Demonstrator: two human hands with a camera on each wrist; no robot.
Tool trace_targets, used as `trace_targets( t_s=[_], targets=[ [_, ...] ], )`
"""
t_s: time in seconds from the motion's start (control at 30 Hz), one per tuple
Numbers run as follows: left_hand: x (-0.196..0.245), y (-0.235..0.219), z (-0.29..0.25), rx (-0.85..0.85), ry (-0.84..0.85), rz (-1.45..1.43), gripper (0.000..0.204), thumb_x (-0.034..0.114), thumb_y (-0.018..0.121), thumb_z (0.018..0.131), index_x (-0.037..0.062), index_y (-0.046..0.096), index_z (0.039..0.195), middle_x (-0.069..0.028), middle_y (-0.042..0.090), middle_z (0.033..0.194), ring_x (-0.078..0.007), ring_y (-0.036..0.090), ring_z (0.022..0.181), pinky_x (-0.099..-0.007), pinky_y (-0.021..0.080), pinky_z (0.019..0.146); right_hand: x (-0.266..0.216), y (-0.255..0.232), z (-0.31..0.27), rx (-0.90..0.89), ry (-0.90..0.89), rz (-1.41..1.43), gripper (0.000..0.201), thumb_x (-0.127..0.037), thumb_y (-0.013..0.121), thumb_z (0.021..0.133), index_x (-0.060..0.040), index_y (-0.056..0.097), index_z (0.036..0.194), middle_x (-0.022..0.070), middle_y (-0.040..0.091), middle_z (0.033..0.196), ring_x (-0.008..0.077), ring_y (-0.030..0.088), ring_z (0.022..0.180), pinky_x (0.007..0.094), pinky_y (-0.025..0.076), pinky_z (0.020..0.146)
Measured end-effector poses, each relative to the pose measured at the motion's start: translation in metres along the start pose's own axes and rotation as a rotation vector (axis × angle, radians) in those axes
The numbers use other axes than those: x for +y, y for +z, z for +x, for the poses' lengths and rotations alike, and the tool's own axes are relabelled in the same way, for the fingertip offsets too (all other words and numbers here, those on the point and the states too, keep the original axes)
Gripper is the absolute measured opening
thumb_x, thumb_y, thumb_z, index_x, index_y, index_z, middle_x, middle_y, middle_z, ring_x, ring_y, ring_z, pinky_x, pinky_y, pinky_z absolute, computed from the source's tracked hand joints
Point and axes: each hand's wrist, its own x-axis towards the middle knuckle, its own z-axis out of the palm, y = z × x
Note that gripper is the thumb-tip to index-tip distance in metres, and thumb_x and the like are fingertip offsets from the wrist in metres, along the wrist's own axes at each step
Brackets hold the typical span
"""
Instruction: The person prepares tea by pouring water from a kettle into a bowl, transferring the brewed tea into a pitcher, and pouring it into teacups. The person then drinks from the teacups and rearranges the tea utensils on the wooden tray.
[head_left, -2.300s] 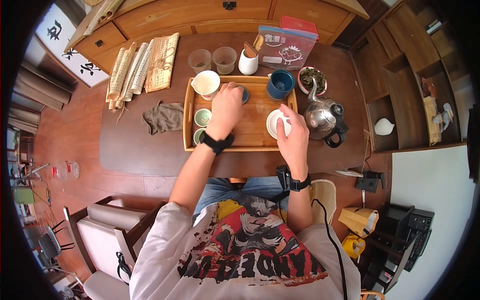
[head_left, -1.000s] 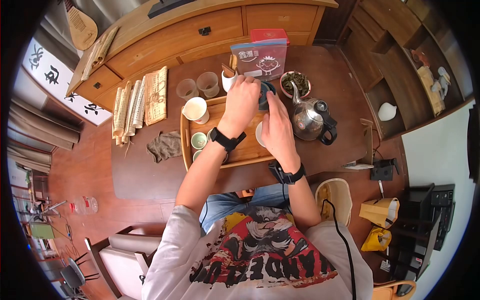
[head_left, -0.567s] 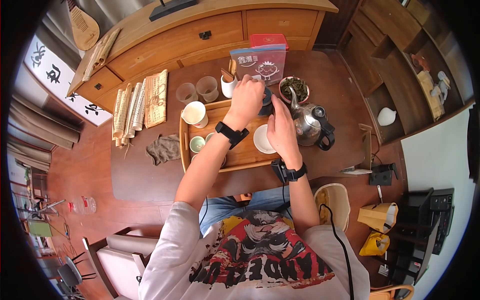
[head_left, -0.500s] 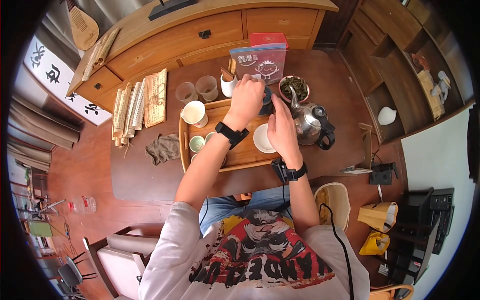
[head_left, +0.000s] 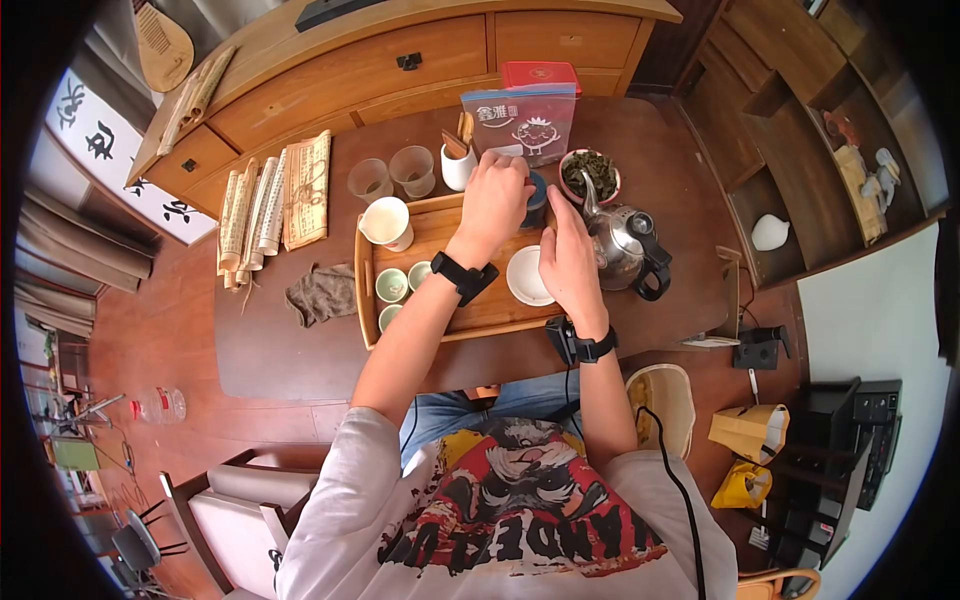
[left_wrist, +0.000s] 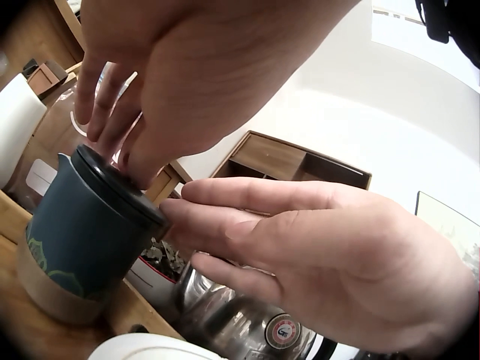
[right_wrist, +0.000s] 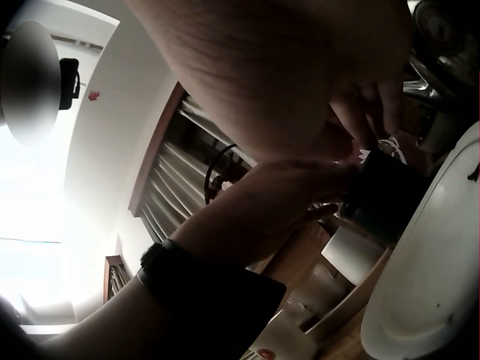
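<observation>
A teal cup with a sandy base and small spout (left_wrist: 79, 232) stands on the wooden tray (head_left: 432, 240). Its dark round lid (left_wrist: 124, 196) sits on the top. From above, my left hand (head_left: 495, 200) pinches the lid with bent fingers and thumb. My right hand (head_left: 570, 265) is held beside the cup with fingers extended, fingertips right at the lid's edge in the left wrist view. Below that hand, a white dish (head_left: 524, 278) lies on the tray. On the tray's left are a white pitcher (head_left: 388, 222) and several pale green cups (head_left: 391, 286).
A steel kettle (head_left: 622, 240) stands right of the tray, with a bowl of dried leaves (left_wrist: 146, 283) behind it. A clear pouch (head_left: 522, 130), a white tool holder (head_left: 457, 170) and two clear cups (head_left: 411, 172) line the back. A brown cloth (head_left: 322, 295) lies left.
My left hand has moved right from the tray's middle, bringing the lid onto the cup. My right hand has gone from the white dish up beside the cup. Over the last half second little differs.
</observation>
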Motion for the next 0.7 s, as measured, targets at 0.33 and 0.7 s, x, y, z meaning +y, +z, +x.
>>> trace_targets(
  t_s=[0.33, 0.7],
  targets=[
    [0.006, -0.017, -0.023, 0.089, -0.014, -0.045, 0.044, 0.01, 0.086, 0.088, -0.0017, 0.066, 0.125, -0.0215, 0.069, 0.132, -0.0429, 0.063, 0.125, -0.0518, 0.053, 0.107, -0.027, 0.0, 0.0, 0.08, 0.002, -0.006, 0.059, 0.007, 0.055, 0.102, 0.0037, 0.05, 0.161, 0.0298, 0.06, 0.156, 0.0462, 0.057, 0.145, 0.0514, 0.048, 0.12],
    [-0.091, -0.113, -0.125, 0.076, -0.336, 0.135, 0.101, 0.016, 0.098, 0.075, -0.0046, 0.046, 0.158, -0.0299, 0.056, 0.154, -0.0489, 0.054, 0.142, -0.0544, 0.048, 0.12, -0.064, 0.098, -0.011, -0.289, 0.001, 0.4, 0.063, 0.001, 0.055, 0.106, 0.0049, 0.036, 0.166, 0.032, 0.058, 0.158, 0.0497, 0.057, 0.145, 0.0537, 0.048, 0.121]
  ],
)
